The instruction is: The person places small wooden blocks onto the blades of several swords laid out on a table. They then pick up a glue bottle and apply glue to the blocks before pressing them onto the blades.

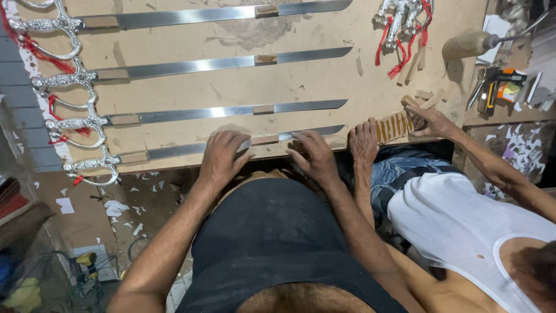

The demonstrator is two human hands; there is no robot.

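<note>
nearest the camera is the person's own lap in dark cloth, and just past it both hands rest on the near edge of the table (231,87). the left hand (223,157) lies palm down, fingers bent and loosely spread, pressing on the nearest sword (191,149) where a small tan wrap (264,139) sits around the blade just to the right of its fingertips. the right hand (315,155) is also palm down and open, fingers on the blade's tip end beside that wrap; neither hand grips anything closed. the sword lies flat and crosswise under both hands, its silver hilt (92,166) well off to the left of the left hand. three more swords (220,64) lie in parallel rows beyond the fingers. to the right of the right hand a co-worker's hand (363,141) touches a row of tan strips (394,126), the other co-worker hand (431,122) just beyond them. the step in hand looks like seating the wrap on the blade; the next move would likely call for steady pressure with fingers kept off the edge.
</note>
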